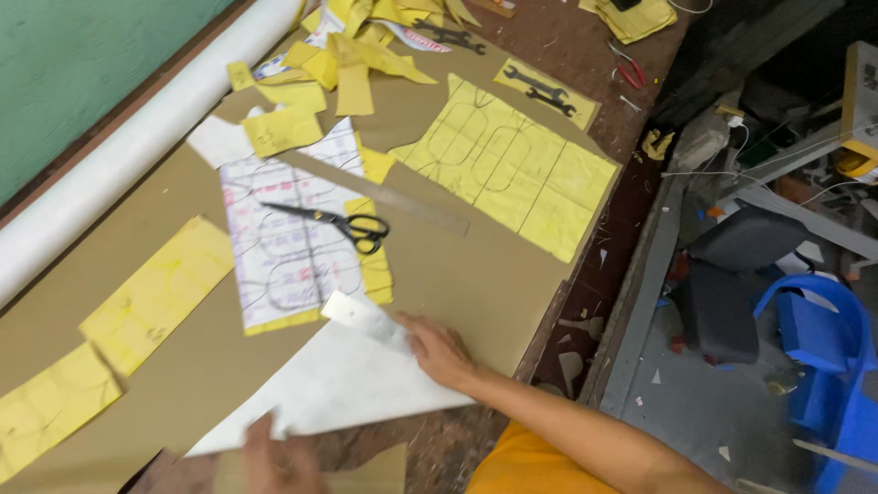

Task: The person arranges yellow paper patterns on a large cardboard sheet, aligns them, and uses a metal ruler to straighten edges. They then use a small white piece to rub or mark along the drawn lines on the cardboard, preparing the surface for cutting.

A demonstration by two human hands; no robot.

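Brown tabletop: white sheet lies under right hand.

workshop; scissors, spanners, cut patterns

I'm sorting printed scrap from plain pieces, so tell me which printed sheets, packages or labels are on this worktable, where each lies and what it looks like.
Printed sheet: table centre, under the black scissors; white rectangle, red and blue print, drawn outlines.
Printed wrapper: far end among yellow scraps; white, red marking.
Plain white sheet: near edge, under the right hand; no print visible. The left hand is blurred.
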